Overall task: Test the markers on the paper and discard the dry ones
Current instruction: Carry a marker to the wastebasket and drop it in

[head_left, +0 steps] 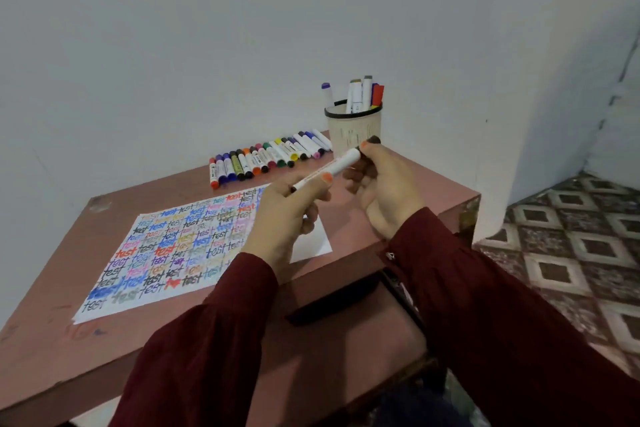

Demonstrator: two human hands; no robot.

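Head view shows the testing far along, by my reading. One sheet of paper [166,253] lies on the tabletop [138,191] and is covered almost edge to edge with the word "test" in many colours. Only its near right corner shows bare white, so little room is left for more trials.

One white marker [329,170] is in hand above that corner, clear of the sheet. The left hand [284,215] has its fingers wrapped around the barrel near the lower end, where a small dark point shows, perhaps the nib. The right hand [388,198] has its fingers curled at the upper end around what looks like a dark cap [366,166]. Whether that cap is on the barrel or off it, I cannot tell.

Along the far edge of the tabletop, close to the wall, one row of markers [266,158] lies side by side. I count about eighteen, though blur makes the exact number uncertain. Just right of the row stands one cup [353,130] with about five more cup markers [360,94] upright in it. That makes roughly two dozen in all, one of them in hand.

Nothing shows which group is tested or where dry ones go, and no bin is in view. My guess is that the row is the tested lot and the cup holds what remains. That would leave this one and about five more.
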